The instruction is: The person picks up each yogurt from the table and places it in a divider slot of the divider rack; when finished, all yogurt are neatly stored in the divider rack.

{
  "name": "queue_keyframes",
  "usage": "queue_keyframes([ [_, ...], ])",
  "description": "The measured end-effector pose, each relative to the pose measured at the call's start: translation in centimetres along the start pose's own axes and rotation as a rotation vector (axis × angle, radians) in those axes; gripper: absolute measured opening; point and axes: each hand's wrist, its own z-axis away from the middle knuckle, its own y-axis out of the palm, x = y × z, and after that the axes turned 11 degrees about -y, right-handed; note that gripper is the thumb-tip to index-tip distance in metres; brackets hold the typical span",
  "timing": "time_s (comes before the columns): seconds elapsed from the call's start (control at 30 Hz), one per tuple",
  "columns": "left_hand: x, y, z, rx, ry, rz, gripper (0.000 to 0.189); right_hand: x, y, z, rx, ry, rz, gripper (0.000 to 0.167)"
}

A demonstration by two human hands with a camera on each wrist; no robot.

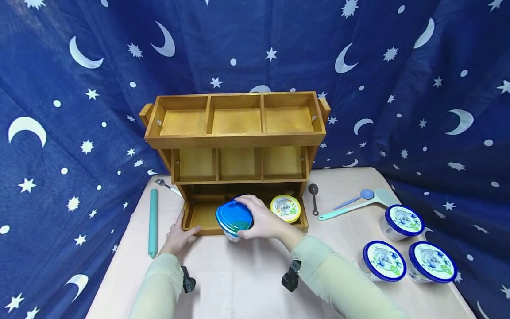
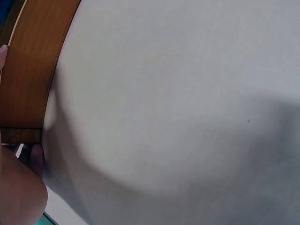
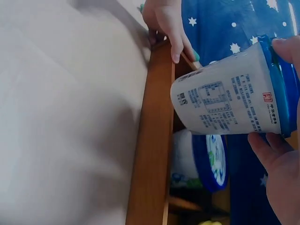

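The blue-lidded white plastic tub [image 1: 234, 217] is in the right hand [image 1: 262, 218], raised over the near edge of the bottom tray [image 1: 204, 231], lid upward. It looks light and fairly stiff, though thin-walled and smooth, so it may slip or dent if squeezed; just under the lid's rim seems the best hold. The tub lies on the left of the right hand, between its thumb and fingers, which are spread about its width and pinch it near the lid. Beside it in the tray stand a blue-rimmed tub [image 3: 212, 161] and, farther right, a yellow-lidded tub [image 1: 285, 208]. The left hand [image 1: 176, 236] grips the tray's near left corner, thumb over the front wall.
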Motion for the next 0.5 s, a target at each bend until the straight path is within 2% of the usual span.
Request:
queue_keyframes([
  [0.33, 0.0, -0.1, -0.3, 0.023, -0.015, -0.002, 0.102, 1.1, 2.0, -2.7, -0.019, 0.005, 0.024, 0.086],
  [0.5, 0.0, -0.2, -0.4, 0.028, -0.028, -0.007, 0.1, 0.6, 2.9, -3.9, -0.022, 0.045, 0.033, 0.088],
])
